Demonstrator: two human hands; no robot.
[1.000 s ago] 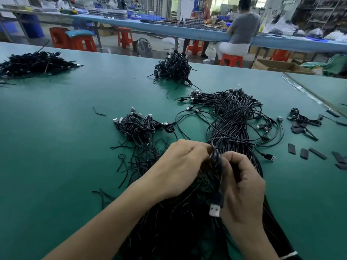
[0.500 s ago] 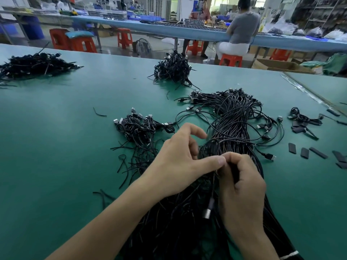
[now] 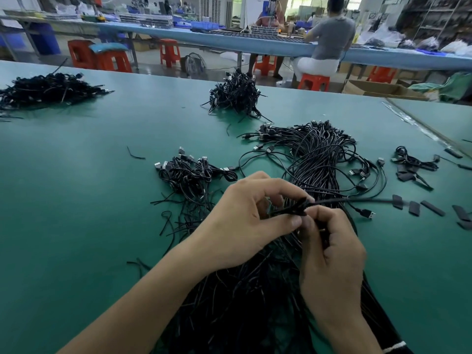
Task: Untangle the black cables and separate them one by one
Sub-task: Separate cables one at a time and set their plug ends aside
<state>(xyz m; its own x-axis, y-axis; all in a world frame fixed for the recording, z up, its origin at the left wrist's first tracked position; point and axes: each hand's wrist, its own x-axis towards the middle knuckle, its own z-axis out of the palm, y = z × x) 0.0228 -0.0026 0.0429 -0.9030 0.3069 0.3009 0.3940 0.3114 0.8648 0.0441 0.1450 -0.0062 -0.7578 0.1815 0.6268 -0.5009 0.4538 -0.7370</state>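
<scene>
— What lies on the green table (image 3: 76, 200)?
— A big tangle of black cables (image 3: 319, 159) in front, a small bundle (image 3: 189, 172) left of it, a middle heap (image 3: 236, 94) and a left heap (image 3: 48, 88) farther back, flat black strips (image 3: 413, 208) at the right.

Your left hand (image 3: 245, 221) and right hand (image 3: 332, 254) are both bare, the nails short and plain. Your left forearm (image 3: 143, 302) is uncovered to the frame's edge. Your right wrist (image 3: 350, 325) is bare too; whether the dark white-striped band (image 3: 394, 347) beside it is a cuff cannot be told.

2 hands (image 3: 245, 221) (image 3: 332, 254), 5 cable piles (image 3: 48, 89) (image 3: 236, 94) (image 3: 191, 175) (image 3: 319, 159) (image 3: 411, 162), 1 tbl (image 3: 76, 200).
</scene>
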